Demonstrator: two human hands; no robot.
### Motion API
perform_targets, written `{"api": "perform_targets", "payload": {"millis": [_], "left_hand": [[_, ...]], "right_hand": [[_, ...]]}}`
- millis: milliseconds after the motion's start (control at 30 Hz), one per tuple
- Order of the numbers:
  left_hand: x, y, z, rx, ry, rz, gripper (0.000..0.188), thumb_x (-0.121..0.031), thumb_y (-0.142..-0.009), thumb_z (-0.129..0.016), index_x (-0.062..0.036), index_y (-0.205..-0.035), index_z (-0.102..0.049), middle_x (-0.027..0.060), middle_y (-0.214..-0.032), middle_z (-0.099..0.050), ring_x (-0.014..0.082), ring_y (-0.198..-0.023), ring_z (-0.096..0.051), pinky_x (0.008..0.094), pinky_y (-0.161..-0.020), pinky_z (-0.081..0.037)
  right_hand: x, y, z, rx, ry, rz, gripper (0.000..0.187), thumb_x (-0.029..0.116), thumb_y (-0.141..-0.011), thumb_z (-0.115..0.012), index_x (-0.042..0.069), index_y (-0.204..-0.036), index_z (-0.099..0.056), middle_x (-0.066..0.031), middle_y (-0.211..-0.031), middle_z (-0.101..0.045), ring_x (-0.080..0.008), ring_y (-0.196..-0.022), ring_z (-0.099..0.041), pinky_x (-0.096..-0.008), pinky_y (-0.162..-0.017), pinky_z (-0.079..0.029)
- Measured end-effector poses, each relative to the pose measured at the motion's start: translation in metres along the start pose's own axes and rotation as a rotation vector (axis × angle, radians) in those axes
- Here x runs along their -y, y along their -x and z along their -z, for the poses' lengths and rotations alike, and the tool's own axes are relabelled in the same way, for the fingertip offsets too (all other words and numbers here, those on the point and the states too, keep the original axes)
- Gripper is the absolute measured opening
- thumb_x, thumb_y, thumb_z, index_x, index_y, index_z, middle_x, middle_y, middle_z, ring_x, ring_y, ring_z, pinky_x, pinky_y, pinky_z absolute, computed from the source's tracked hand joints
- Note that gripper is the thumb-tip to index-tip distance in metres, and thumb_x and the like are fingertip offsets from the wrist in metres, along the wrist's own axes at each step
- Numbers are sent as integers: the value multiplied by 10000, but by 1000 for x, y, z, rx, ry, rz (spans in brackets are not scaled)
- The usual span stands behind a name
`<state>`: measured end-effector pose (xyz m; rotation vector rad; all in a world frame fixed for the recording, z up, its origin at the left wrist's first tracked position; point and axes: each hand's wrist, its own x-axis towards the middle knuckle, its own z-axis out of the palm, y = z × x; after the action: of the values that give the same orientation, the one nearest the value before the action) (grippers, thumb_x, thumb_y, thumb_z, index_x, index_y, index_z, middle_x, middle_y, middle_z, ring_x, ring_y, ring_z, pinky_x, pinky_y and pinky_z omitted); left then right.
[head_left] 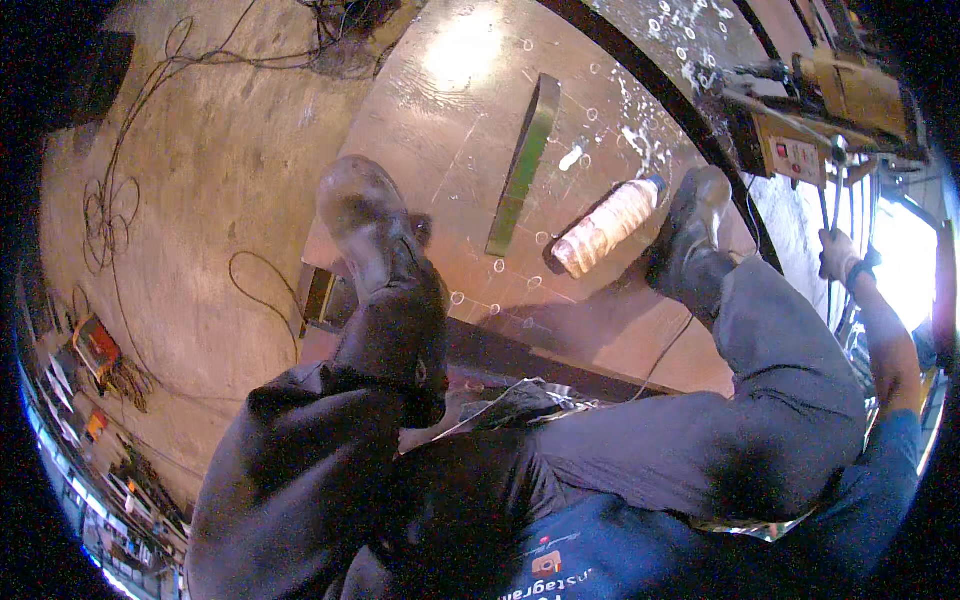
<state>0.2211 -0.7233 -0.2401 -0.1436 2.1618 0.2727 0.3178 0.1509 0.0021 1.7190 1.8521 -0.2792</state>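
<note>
At the far right, my right hand (pixel 842 255), in a light glove with a dark band at the wrist, is closed around a thin metal lever (pixel 833 205) with a dark grip. Its upper end meets other rods at a hub beside a machine control box (pixel 793 152) that has a red button. My left hand is outside the view. Between my two boots, a bottle (pixel 607 229) with a pinkish-white wrap and a dark cap lies on its side on a large metal plate (pixel 420 120). Left of it is a long, narrow green metal strip (pixel 518 170).
My left boot (pixel 365 215) and right boot (pixel 695 225) rest on the plate, which carries chalk circles and lines. Loose cables (pixel 125 190) trail over the brown floor at left. An orange-red box (pixel 97 345) stands at the lower left. Bright glare fills the right edge.
</note>
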Motion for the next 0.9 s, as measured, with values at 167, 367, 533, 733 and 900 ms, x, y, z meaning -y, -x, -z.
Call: {"api": "perform_targets", "payload": {"millis": [167, 367, 533, 733, 900], "left_hand": [[32, -11, -17, -71, -19, -82, 490, -400, -938, -693, 0, -1221, -682, 269, -1208, -682, 464, -1152, -636, 530, -991, -473], [64, -38, -31, -205, -34, -181, 480, -405, -942, -693, -3, -1205, -696, 266, -1186, -696, 462, -1133, -651, 523, -975, -489], [93, -9, -7, -335, -109, -162, 473, -409, -945, -693, -5, -1191, -707, 264, -1168, -708, 460, -1118, -663, 516, -962, -502], [126, 49, 76, -426, -225, -21, 465, -414, -949, -693, -8, -1174, -721, 261, -1146, -722, 457, -1099, -678, 508, -946, -518], [104, 95, 184, -540, -324, -24, 459, -418, -953, -692, -11, -1161, -732, 258, -1128, -733, 455, -1084, -690, 502, -932, -531]], "right_hand": [[-16, -8, -13, -182, -45, 43, 481, 431, -1053, -531, -16, -1225, -570, -162, -760, -623, -319, -618, -666, -487, -572, -565], [-39, -37, -16, -614, 290, 319, 601, 462, -1068, -503, -55, -1363, -583, -304, -1155, -728, -420, -1046, -724, -503, -900, -550], [-10, -42, -31, -612, 308, 331, 500, 412, -1044, -544, -15, -1275, -664, -318, -1162, -726, -467, -1135, -704, -521, -956, -553], [12, -18, -56, -664, 68, 464, 375, 334, -980, -585, 67, -1202, -726, -215, -1117, -765, -351, -1036, -764, -483, -873, -599], [-7, 28, -55, -664, -22, 467, 396, 219, -978, -502, 60, -1307, -654, -234, -1238, -734, -396, -1150, -714, -494, -957, -580]]}}
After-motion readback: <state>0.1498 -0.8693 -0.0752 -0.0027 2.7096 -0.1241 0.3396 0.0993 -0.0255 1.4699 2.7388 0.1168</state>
